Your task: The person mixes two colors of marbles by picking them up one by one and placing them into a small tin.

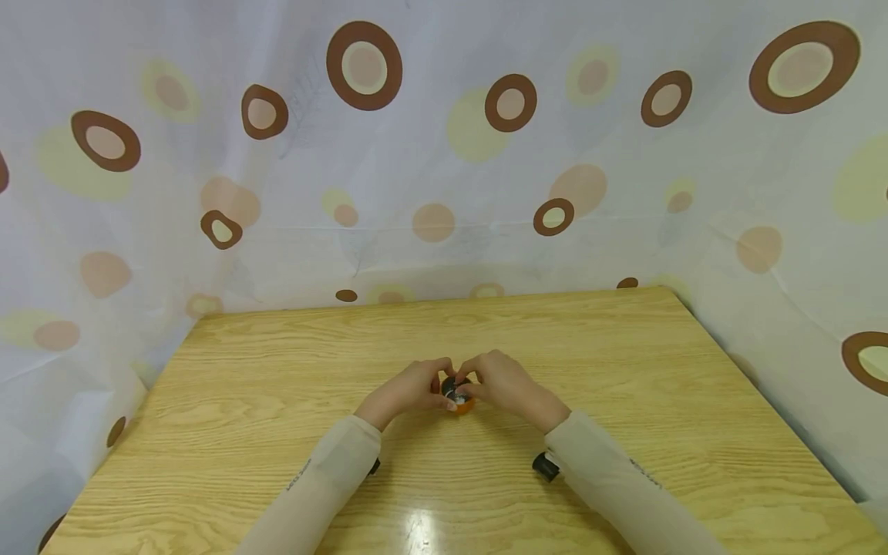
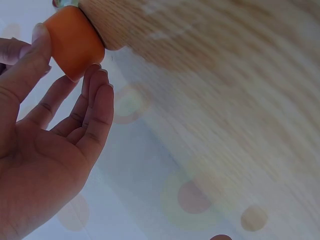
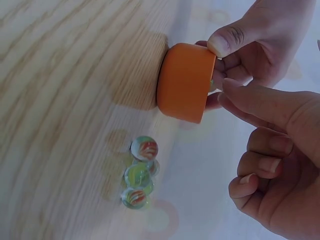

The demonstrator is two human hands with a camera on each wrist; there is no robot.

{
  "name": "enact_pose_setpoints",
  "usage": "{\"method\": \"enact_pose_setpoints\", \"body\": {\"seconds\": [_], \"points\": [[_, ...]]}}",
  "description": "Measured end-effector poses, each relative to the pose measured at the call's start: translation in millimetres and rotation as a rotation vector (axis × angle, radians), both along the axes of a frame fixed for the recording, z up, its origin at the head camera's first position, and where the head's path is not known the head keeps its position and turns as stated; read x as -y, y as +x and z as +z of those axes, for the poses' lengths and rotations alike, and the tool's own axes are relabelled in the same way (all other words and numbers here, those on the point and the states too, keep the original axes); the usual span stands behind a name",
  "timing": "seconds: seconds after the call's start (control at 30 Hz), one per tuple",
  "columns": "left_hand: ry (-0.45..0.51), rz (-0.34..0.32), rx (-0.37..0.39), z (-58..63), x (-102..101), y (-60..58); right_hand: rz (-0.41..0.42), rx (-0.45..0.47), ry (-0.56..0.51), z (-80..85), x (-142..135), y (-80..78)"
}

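A small orange cup [image 3: 185, 82] stands on the wooden table, its mouth facing up. My left hand [image 1: 414, 388] holds it at the side, thumb on the rim and fingertips against the far wall, as the left wrist view [image 2: 75, 42] shows. At the cup's mouth, my right hand [image 1: 505, 385] pinches a small greenish glass marble [image 3: 212, 85] between thumb and index finger; the other fingers curl in. Beside the cup lie several glass marbles [image 3: 137, 175] in a cluster, some with red and white swirls, some yellow-green. The head view shows a dark cup interior, partly covered by fingers.
The light wooden table [image 1: 277, 362] carries the work near its middle. Behind it and at both sides hangs a white curtain [image 1: 430, 169] printed with brown, pink and yellow circles. A black wrist camera [image 1: 546, 466] sits below the right sleeve.
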State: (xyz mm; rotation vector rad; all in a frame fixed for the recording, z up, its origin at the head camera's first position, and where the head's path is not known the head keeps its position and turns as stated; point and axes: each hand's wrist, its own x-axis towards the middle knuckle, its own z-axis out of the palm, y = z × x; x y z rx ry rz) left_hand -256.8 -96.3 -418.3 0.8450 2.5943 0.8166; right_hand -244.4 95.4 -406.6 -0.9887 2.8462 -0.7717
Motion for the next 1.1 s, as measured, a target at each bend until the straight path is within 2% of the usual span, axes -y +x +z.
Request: {"method": "enact_pose_setpoints", "body": {"seconds": [0.23, 0.5, 0.8, 1.1], "points": [[-0.002, 0.000, -0.005, -0.3, -1, -0.5, -0.034, 0.005, 0.005, 3.4, -10, -1.8], [-0.001, -0.008, -0.011, -1.4, 1, 1.1, -0.065, -0.030, 0.015, 7.0, -20, -2.2], [0.005, -0.003, -0.008, -0.8, 1, 2.6, -0.097, 0.001, 0.021, 11.7, -27, 0.2], [0.013, 0.001, -0.007, -0.8, 1, 2.9, -0.124, 0.009, 0.027, 9.6, -37, -1.8]]}}
